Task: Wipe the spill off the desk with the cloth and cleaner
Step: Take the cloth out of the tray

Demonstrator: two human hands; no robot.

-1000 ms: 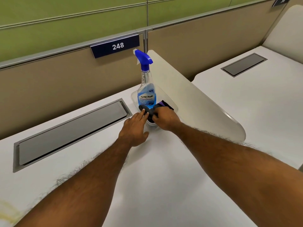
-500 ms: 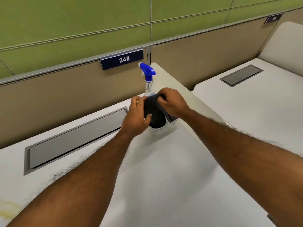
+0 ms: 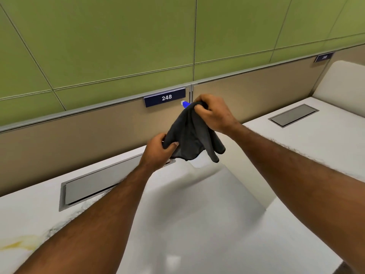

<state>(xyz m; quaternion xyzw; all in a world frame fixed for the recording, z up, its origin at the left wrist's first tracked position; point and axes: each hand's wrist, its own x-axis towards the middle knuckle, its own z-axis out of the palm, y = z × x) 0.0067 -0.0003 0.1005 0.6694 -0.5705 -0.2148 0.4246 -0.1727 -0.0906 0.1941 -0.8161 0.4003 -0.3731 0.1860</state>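
Surface point(image 3: 197, 230): open passage across the near middle.
Far side: closed off by the beige partition point(image 3: 79, 141).
Far middle: cloth point(image 3: 191, 135) hanging in the air, spray nozzle point(image 3: 185, 104) just behind it.
Right: white divider point(image 3: 237, 184) stands before the neighbouring desk point(image 3: 316, 147).
Left: cable hatch point(image 3: 94, 186), level with the surface.

Bare left grip point(image 3: 158, 150), bare right grip point(image 3: 216, 114), hairy bare forearms point(image 3: 296, 167), uncovered wrists

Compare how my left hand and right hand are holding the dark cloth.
The left hand pinches the dark cloth at its lower edge; the right hand bunches its top. The left hand sits low, near the desk; the right hand is higher, level with the number plate. Both grip the same cloth, clear of the desk.
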